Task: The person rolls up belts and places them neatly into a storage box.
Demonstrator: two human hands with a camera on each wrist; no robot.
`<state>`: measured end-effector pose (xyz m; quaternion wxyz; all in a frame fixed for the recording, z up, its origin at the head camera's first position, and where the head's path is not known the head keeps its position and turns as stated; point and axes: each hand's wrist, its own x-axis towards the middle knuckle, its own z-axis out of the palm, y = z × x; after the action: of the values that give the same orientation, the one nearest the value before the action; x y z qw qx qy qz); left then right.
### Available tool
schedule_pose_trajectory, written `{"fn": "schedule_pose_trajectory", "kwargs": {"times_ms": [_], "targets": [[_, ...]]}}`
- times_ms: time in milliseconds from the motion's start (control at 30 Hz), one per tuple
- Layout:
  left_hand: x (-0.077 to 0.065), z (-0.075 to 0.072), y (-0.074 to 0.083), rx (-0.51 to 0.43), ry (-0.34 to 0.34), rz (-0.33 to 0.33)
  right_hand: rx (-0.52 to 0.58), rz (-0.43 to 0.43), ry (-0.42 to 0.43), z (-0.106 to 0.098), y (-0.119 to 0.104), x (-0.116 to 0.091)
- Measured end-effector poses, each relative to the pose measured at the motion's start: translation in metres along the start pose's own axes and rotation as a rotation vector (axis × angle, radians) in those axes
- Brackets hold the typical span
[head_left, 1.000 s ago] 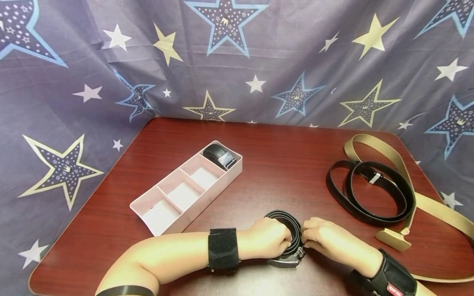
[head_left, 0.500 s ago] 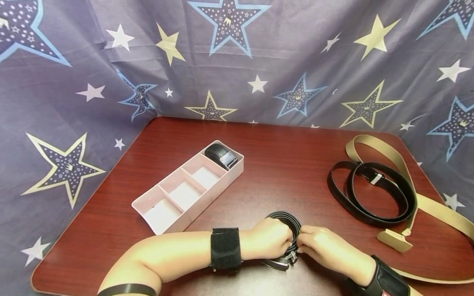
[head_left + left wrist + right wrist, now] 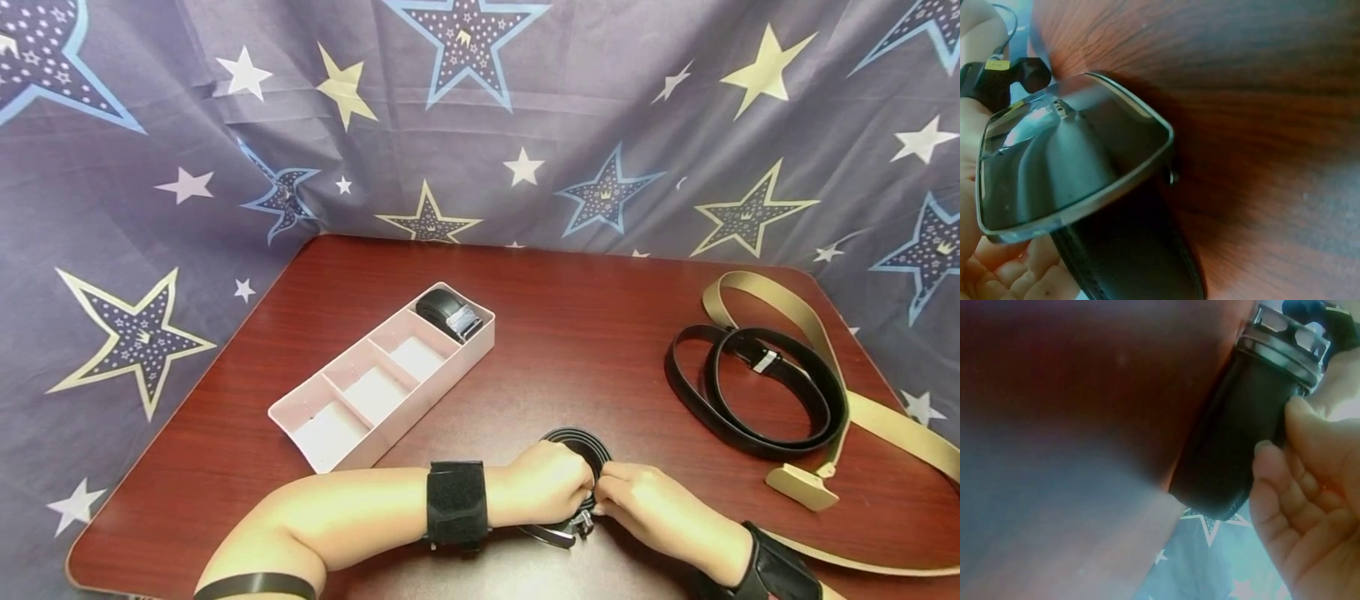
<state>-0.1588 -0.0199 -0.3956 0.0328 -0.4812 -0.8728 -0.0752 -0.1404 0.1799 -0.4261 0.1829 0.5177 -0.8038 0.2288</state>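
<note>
A black belt, wound into a tight coil, stands on edge on the table between both hands. My left hand grips the coil from the left, its fingertips tucked into the middle. My right hand holds the coil's outer side, thumb and fingers at the strap's edge in the right wrist view. The belt's metal buckle hangs at the near bottom of the coil. In the left wrist view its glossy dark plate fills much of the frame. The inner turns are partly hidden by my left fingers.
A pink divided tray stands left of centre, with a coiled black belt in its far compartment. On the right lie a loosely looped black belt and a tan belt with a flat buckle. A patterned curtain backs the table.
My right hand has slid left and slightly down along the coil. The buckle has shifted left underneath as the coil turned. My left hand has stayed almost in place.
</note>
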Motion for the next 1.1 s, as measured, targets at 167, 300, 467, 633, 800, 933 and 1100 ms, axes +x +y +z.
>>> {"fn": "schedule_pose_trajectory", "kwargs": {"times_ms": [167,300,467,633,800,933,1100], "targets": [[0.002,0.000,-0.001,-0.029,-0.010,0.005,0.032,0.061,-0.014,-0.002,0.000,0.000],[0.001,-0.002,-0.001,-0.041,-0.046,0.005,0.046,0.109,-0.033,-0.003,0.000,0.001],[-0.005,-0.009,0.004,-0.038,-0.167,0.009,0.058,0.137,-0.079,-0.003,0.000,0.002],[-0.014,-0.013,0.007,0.059,-0.235,0.042,0.054,0.153,-0.096,-0.007,0.001,0.002],[-0.022,-0.013,0.002,0.149,-0.220,0.160,0.036,0.099,-0.131,-0.008,0.002,0.004],[-0.026,-0.016,-0.005,0.196,-0.201,0.237,0.040,0.086,-0.181,-0.010,0.001,0.008],[-0.022,-0.020,-0.009,0.233,-0.233,0.249,0.027,0.109,-0.222,-0.014,0.000,0.011]]}}
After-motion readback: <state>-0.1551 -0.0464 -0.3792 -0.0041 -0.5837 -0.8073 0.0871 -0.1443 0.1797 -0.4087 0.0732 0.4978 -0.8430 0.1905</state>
